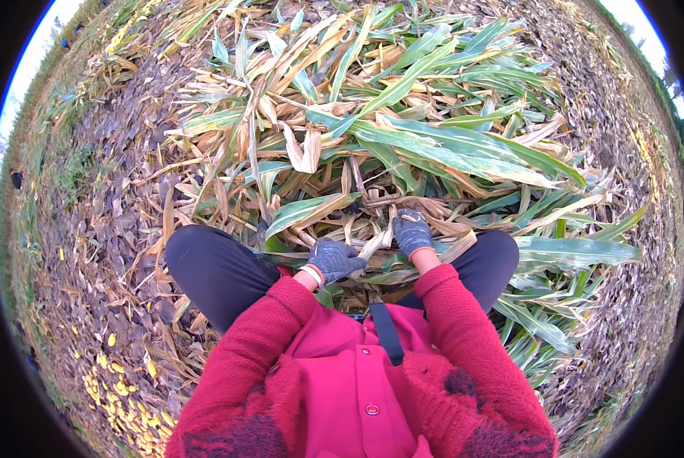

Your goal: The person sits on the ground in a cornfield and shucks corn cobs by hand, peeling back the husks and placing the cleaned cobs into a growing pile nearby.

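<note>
A broad heap of cut corn stalks with green and dry brown leaves [433, 143] lies before me, reaching up to my knees. My left hand [333, 260], in a grey knit glove, is at the heap's near edge between my knees, its fingers curled at the end of a pale dry husk [376, 245]. To the right, my right hand [412, 232], also gloved in grey, has its fingers bent over the dry husks and stalks at the other end of that husk. Leaves partly hide what lies under the fingers of both hands.
Husked yellow corn cobs [127, 406] lie in a pile on the ground at the lower left, with a few single cobs nearby. Fallen dry leaves [112, 229] cover the soil. Another row of yellow cobs [642, 151] lies at the far right.
</note>
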{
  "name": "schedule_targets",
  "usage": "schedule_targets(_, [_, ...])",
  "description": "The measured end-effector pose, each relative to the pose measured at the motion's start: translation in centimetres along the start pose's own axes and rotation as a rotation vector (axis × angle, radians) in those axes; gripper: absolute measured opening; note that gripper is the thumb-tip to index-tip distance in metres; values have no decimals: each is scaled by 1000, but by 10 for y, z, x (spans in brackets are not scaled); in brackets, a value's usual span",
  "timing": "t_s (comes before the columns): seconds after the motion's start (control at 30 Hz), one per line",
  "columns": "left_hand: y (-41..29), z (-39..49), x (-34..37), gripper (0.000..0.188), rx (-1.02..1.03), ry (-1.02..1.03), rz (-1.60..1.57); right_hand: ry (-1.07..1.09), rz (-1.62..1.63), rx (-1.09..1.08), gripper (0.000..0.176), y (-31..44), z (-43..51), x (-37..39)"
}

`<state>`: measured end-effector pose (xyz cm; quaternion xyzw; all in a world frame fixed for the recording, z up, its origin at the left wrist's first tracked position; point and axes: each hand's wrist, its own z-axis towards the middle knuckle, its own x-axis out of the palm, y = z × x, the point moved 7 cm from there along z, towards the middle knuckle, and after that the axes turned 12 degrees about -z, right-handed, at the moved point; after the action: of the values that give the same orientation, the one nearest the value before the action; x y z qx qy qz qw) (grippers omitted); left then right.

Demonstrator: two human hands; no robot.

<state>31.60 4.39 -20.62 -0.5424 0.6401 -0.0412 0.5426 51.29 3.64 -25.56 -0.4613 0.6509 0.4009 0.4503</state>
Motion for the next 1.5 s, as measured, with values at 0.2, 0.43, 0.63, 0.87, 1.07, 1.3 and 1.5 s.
schedule_targets(0.2, [10, -52, -54, 24, 163, -256, -131, 41, 18, 252, 35, -77, 28, 37])
schedule_targets(0.43, [36, -92, -61, 54, -66, -390, -712, 269, 55, 68, 37, -69, 20, 48])
schedule_targets(0.63, [43, -88, -64, 38, -71, -367, -663, 494, -106, -226, 48, -7, -21, 43])
schedule_targets(0.87, [37, -93, -76, 27, -9, -271, -132, 178, 24, -190, 48, 1, -33, -23])
schedule_targets(1.07, [31, -76, -22, 21, -148, -87, 221, -132, 63, -231, 30, 11, -75, -74])
schedule_targets(1.3, [31, -34, 51, 19, -62, 21, 377, -245, 559, -310, 21, 43, -91, -92])
schedule_targets(1.5, [17, -26, 38, 22, -61, 13, 308, -374, 598, -343, 17, 88, -79, -95])
